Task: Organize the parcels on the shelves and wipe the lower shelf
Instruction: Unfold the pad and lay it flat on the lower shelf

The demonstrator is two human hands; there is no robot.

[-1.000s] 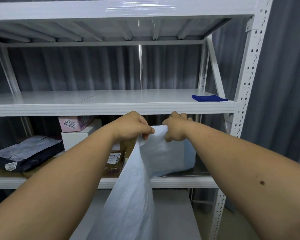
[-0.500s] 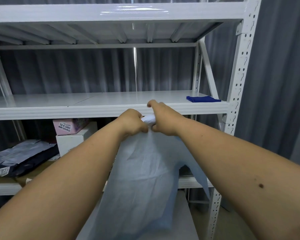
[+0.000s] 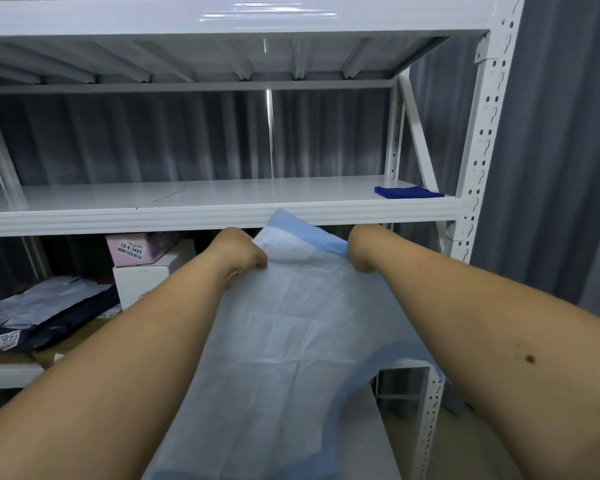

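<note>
Both hands, left hand (image 3: 242, 255) and right hand (image 3: 360, 252), are pinching the top edge of a limp blue bag (image 3: 284, 327) hanging just below the middle shelf (image 3: 187, 216), risking snagging its rim.

Pale blue sheet (image 3: 284, 341) hangs spread below middle shelf (image 3: 222, 211) edge; pink box (image 3: 137, 249), white box (image 3: 146, 278), dark mailer (image 3: 49, 315) underneath, left.

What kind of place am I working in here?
Probably a parcel storage or sorting room: white boltless steel shelving, labelled parcels such as a pink box and a dark mailer bag on the lower shelf, grey curtain behind.
</note>
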